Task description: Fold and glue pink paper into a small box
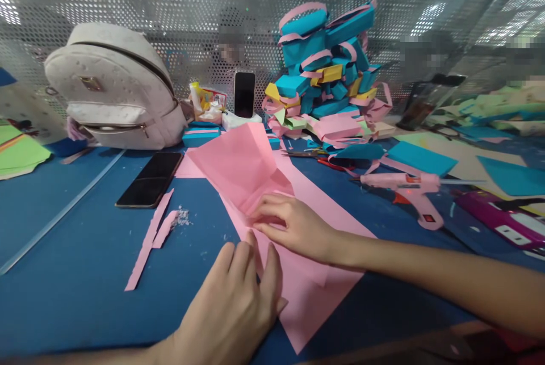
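A sheet of pink paper (242, 166), partly folded with its far part standing up, lies on another pink sheet (298, 325) in front of me. My right hand (298, 226) holds the folded sheet near its crease, thumb and fingers closed together on it. Just nearer to me, my left hand (238, 291) grips the same sheet at its left edge, index finger and thumb on the paper and the other fingers curled. Part of the fold is hidden under my hands.
Left on the blue table (85, 297) are a black phone (151, 179), torn pink strips (149, 243) and a white backpack (123, 92). A pink glue gun (409, 186), scissors (336, 163) and blue paper (421, 158) lie right. Behind stand a pile of paper boxes (327, 81) and an upright phone (244, 94).
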